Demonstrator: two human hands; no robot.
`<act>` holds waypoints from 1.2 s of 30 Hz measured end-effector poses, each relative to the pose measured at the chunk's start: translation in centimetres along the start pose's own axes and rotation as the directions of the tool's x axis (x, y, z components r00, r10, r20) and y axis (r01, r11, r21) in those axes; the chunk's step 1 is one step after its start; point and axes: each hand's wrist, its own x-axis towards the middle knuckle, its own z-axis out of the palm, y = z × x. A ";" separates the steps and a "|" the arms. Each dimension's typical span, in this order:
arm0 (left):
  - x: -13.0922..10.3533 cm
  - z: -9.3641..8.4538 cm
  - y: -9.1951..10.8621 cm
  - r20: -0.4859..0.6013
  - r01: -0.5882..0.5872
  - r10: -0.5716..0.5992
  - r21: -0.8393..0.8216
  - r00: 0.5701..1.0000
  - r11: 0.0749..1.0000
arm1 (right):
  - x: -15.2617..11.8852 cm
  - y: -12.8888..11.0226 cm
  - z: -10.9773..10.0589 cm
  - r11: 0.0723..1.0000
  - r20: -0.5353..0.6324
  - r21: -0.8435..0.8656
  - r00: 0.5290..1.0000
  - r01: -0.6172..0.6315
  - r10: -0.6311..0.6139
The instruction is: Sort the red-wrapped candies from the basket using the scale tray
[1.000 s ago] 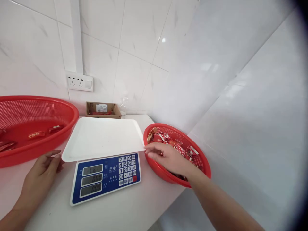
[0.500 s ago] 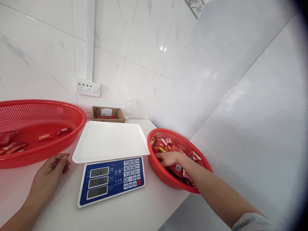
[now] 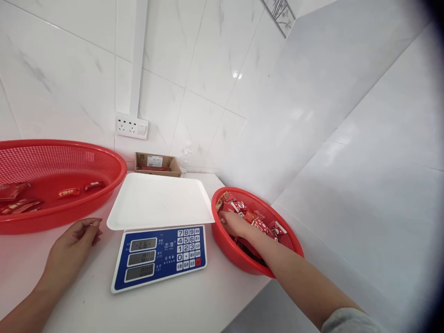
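right hand (image 3: 234, 225) lowered since a second ago from rim height into the right basket (image 3: 232, 250), perforated red plastic; fingers hidden among glossy packets (image 3: 262, 225), grip indeterminable. left hand (image 3: 73, 241): fingers loosely curled, thumb near forefinger, any hold unclear, beside the smooth, flat pan (image 3: 163, 201).

There are one bare left hand (image 3: 74, 243) and one bare right hand (image 3: 239, 226); two red perforated plastic baskets, a left basket (image 3: 99, 163) and a right basket (image 3: 227, 247); one blue-and-white scale (image 3: 161, 264) with one white rectangular tray (image 3: 161, 199) and three grey displays (image 3: 142, 244); one brown cardboard box (image 3: 176, 169). Red wrapped packets (image 3: 261, 225) overlap too much to count.
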 end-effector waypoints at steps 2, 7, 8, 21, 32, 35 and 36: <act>-0.1 0.0 0.1 0.005 -0.015 0.015 -0.016 1.000 1.000 | 0.3 0.6 -1.0 0.998 -0.091 0.060 0.995 -0.023 0.028; -0.1 0.0 0.0 0.001 -0.042 0.042 -0.005 0.999 0.999 | 0.6 2.3 -3.2 0.968 -0.277 0.235 0.949 -0.087 0.152; -0.1 -0.1 0.0 0.001 -0.045 0.045 -0.004 0.999 0.999 | 0.6 2.5 -3.5 0.958 -0.293 0.269 0.940 -0.096 0.177; -1.1 -0.1 1.4 -0.035 -0.087 0.083 -0.151 0.996 0.985 | 5.6 -10.0 -5.2 0.891 -0.170 0.411 0.976 0.194 -0.134; -1.4 -0.3 1.6 0.008 -0.062 0.064 -0.156 0.998 0.986 | 6.6 -13.6 -4.2 0.923 -0.094 0.299 0.970 0.243 -0.225; -1.3 -0.2 1.6 0.015 -0.061 0.064 -0.156 0.998 0.986 | 6.5 -13.4 -3.6 0.929 -0.097 0.262 0.964 0.263 -0.246; -1.3 -0.2 1.6 0.017 -0.063 0.066 -0.155 0.998 0.986 | 6.5 -13.5 -3.3 0.929 -0.104 0.246 0.960 0.277 -0.259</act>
